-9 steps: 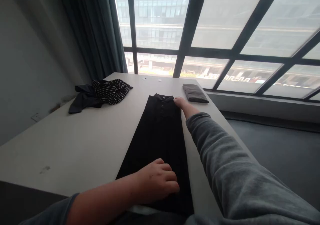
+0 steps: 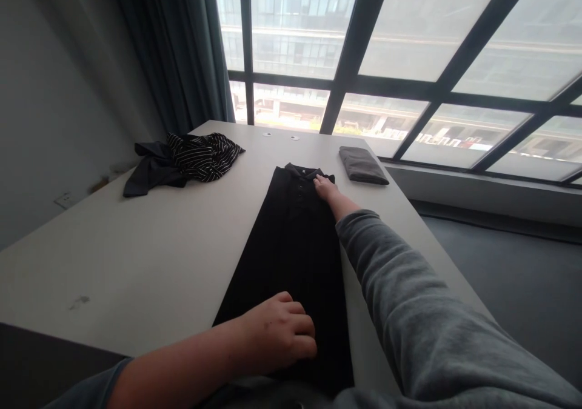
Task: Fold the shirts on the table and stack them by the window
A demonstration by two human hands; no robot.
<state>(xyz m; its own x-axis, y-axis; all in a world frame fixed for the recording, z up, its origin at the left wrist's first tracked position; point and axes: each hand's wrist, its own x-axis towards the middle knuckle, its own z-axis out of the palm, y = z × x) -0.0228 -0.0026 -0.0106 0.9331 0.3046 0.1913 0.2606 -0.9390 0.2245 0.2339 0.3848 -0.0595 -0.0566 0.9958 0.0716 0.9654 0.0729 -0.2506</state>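
Observation:
A black polo shirt [image 2: 295, 245] lies long and narrow on the white table, its buttoned collar at the far end. Beside the collar's right side, my right hand [image 2: 325, 187] rests on the cloth with fingers stretched out. My left hand [image 2: 284, 331] is over the lower part of the shirt, fingers curled and close together. Its fingertips are hidden beneath it, so what they hold, if anything, does not show.
On the white table [image 2: 150, 257], a grey folded garment [image 2: 362, 165] lies right of the collar. A striped black garment [image 2: 204, 156] and a dark cloth [image 2: 154, 169] are heaped far left. Windows [image 2: 291, 39] and a curtain [image 2: 182, 51] stand behind.
My right hand has shifted from the collar's right edge onto the cloth, and some cloth now shows to its right. My left hand stays over the lower shirt. The view has tilted slightly.

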